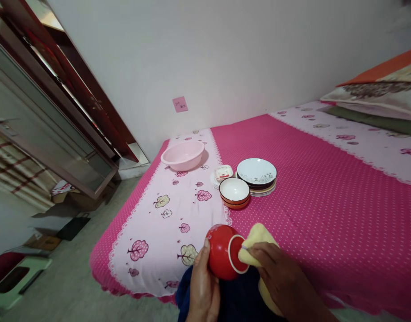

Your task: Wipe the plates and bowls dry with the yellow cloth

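Observation:
A red bowl point(222, 252) is tilted on its side, its pale foot ring turned to the right. My left hand point(203, 281) grips it from the left, thumb along the outside. In my right hand point(281, 273) is a yellow cloth point(258, 236), pressed against the bowl's base at the foot ring. Part of the cloth hangs below that hand. Beyond the bowl, on the bed, stand stacked orange bowls point(235, 203) with white insides. A stack of plates point(257, 171) and a small patterned dish point(223, 172) on white saucers sit just behind them.
A pink basin point(183, 155) rests on the bed by the wall. The bedspread point(312, 214) is pink with pale printed bands. Pillows point(379, 98) lie at the far right. A glass-paneled door point(51, 112) and a green stool point(19, 279) are at the left.

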